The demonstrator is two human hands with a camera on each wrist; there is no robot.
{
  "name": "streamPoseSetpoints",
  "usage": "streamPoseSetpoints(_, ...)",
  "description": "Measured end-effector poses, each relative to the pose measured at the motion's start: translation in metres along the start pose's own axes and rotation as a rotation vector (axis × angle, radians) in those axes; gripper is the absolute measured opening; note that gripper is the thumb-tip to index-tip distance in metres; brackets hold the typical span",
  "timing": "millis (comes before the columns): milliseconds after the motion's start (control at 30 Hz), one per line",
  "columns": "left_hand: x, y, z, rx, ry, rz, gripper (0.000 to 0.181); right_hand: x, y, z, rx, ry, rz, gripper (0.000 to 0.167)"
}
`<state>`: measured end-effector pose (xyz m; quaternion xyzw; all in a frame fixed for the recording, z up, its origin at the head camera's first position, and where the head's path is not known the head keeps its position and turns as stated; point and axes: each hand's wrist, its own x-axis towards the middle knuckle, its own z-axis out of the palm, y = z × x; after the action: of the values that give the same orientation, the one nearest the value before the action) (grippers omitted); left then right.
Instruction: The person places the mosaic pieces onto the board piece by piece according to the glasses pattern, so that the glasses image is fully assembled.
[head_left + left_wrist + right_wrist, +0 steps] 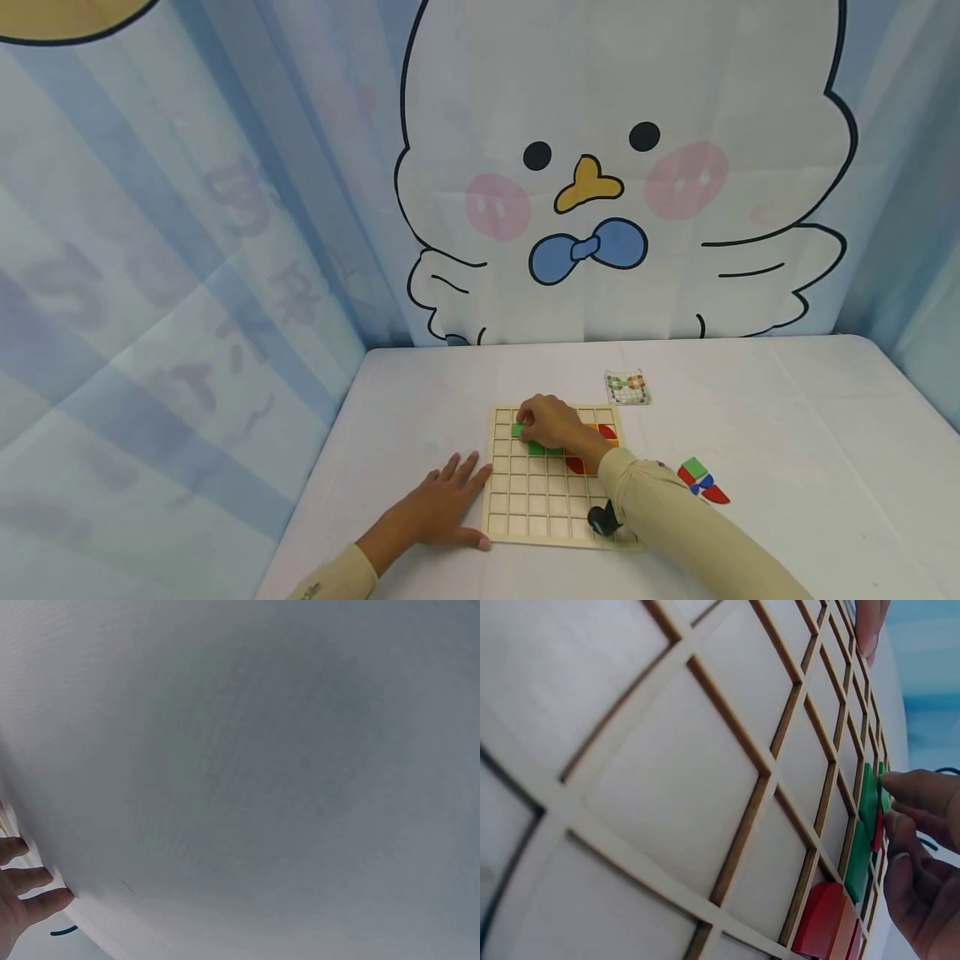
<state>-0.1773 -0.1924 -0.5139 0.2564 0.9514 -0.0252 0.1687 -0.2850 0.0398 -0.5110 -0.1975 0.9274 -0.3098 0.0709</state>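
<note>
My right hand reaches over the upper left of a wooden grid board. Its thumb and fingertips pinch at a small green piece in the right wrist view; the hand partly hides the contact. Other green pieces and a red piece sit close by. Farther right on the board lie red pieces and orange ones, partly covered by the right arm. My left hand lies spread on the table, fingers and thumb at the board's left edge.
Beyond the board's top right lies a small pattern card. Loose green, red and blue pieces lie on the white table right of my right sleeve. A black object shows beneath that forearm. Printed curtains hang behind.
</note>
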Motion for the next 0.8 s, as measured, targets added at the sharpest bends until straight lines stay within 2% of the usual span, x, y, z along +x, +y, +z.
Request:
streamPoseSetpoints(300, -0.001, 0.000, 0.000, -0.015, -0.007, -0.002, 0.109, 0.002, -0.002, 0.002, -0.020, -0.001, 0.006, 0.013)
streamPoseSetpoints(467, 0.000, -0.001, -0.001, -0.023, -0.013, -0.003, 0.109, -0.001, 0.004, -0.001, -0.004, -0.013, -0.070, 0.015)
streamPoseSetpoints(667, 0.001, -0.001, 0.000, -0.040, -0.027, -0.012, 0.109, -0.018, 0.018, -0.020, 0.084, -0.094, -0.185, 0.024)
streamPoseSetpoints(800, 0.001, 0.000, 0.001, -0.031, -0.026, -0.022, 0.109, -0.037, 0.034, -0.040, 0.126, -0.112, -0.205, 0.028)
